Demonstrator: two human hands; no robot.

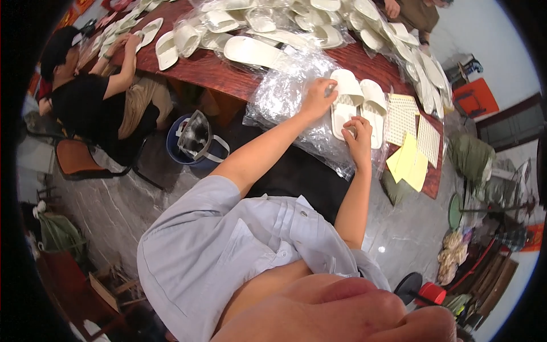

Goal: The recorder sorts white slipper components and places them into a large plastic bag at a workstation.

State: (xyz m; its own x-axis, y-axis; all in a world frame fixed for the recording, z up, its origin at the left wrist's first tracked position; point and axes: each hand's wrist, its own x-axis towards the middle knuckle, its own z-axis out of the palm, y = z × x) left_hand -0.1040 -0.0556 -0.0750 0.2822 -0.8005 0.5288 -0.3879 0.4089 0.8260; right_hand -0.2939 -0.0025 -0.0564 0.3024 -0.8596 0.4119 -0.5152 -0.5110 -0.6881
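Note:
A pair of off-white slippers lies side by side on clear plastic bags at the table's near edge. My left hand point(320, 98) curls at the outer side of the left slipper point(345, 85), thumb and fingertips against its strap. Over that slipper's heel, my right hand point(358, 139) has its thumb and fingers bent together in a pinch; whatever they hold is too small to make out. The right slipper point(373, 102) rests just beside, touched by neither hand. Dotted sheets point(403, 126) of small pieces and yellow paper slips point(408, 162) lie right of the pair.
Many bagged slippers point(250, 51) pile across the far side of the red-brown table point(199, 77). A co-worker point(85, 97) sits at the left, handling slippers; another person point(419, 14) is at the far right. A blue bucket point(182, 145) stands on the floor at my left.

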